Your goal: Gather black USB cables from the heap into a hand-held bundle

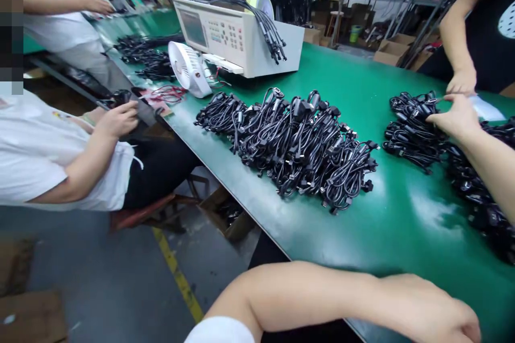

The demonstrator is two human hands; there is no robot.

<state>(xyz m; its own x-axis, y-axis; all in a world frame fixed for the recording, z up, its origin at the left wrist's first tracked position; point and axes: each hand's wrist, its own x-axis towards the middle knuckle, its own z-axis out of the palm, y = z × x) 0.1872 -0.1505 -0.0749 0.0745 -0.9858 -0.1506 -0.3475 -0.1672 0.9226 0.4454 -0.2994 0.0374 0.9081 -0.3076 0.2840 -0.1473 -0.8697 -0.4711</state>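
My left hand point(446, 313) is at the bottom right over the green table point(362, 241), its fingers curled; what they hold, if anything, is hidden. At the right, my right hand point(458, 118) has thumb and fingers apart beside a pile of black cable bundles point(416, 128). Another person's hand point(462, 80) nearly meets its fingertips. A large heap of coiled black cables point(298, 144) lies mid-table, and more bundles point(475, 187) lie under my right forearm.
A beige instrument point(269, 45) with cables over its top stands behind the heap, beside a white fan point(187, 69). To the left, a seated person in a white shirt point(32, 155) handles something dark. A clear plastic bag point(486, 109) lies by the far hand. Boxes stand on the floor.
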